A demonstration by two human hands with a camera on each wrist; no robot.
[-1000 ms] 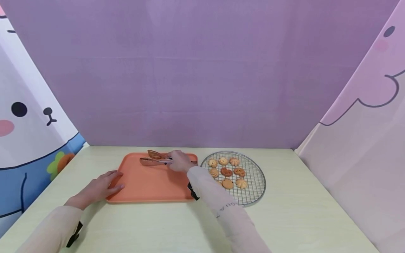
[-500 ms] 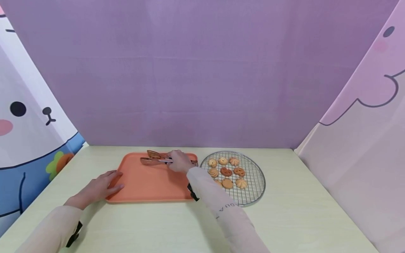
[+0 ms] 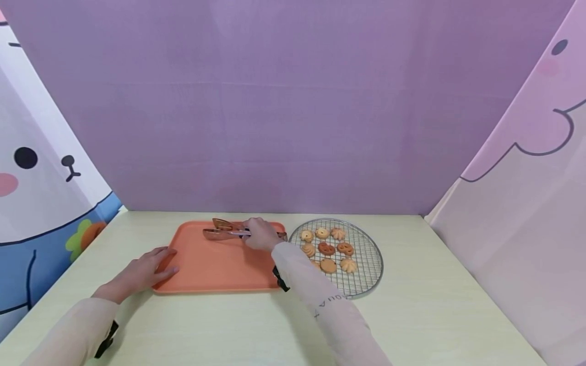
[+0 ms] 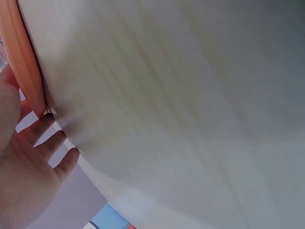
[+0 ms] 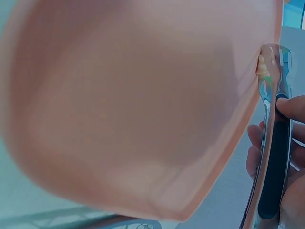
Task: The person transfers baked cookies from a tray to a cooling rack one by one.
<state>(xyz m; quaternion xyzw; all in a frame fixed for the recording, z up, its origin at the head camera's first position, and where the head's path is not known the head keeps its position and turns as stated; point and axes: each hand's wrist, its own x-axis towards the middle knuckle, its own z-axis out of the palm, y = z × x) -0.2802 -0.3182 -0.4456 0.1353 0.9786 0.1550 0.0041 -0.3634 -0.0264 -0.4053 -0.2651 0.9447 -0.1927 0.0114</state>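
On the table lies an orange tray point(image 3: 220, 269). My left hand point(image 3: 142, 272) holds its left rim, the thumb reaching over the inside and the fingers at the outer side; the left wrist view shows the hand point(image 4: 28, 167) by the tray's edge point(image 4: 24, 62). My right hand point(image 3: 261, 234) grips a pair of metal tongs point(image 3: 220, 234) above the tray's back part, their ends pointing left and apart. In the right wrist view the thumb presses the dark handle of the tongs point(image 5: 275, 157). A small yellowish patch shows between their ends; I cannot tell if it is a cookie.
Right of the tray stands a round wire rack point(image 3: 371, 259) with several cookies point(image 3: 328, 265) in rows. The right sleeve point(image 3: 316, 295) covers its front left part. A purple backdrop point(image 3: 274, 127) rises behind the table point(image 3: 439, 295), with printed cloths at both sides.
Hardly anything differs. Both hands, the tongs and the tray keep their places; the head view has shifted very slightly.
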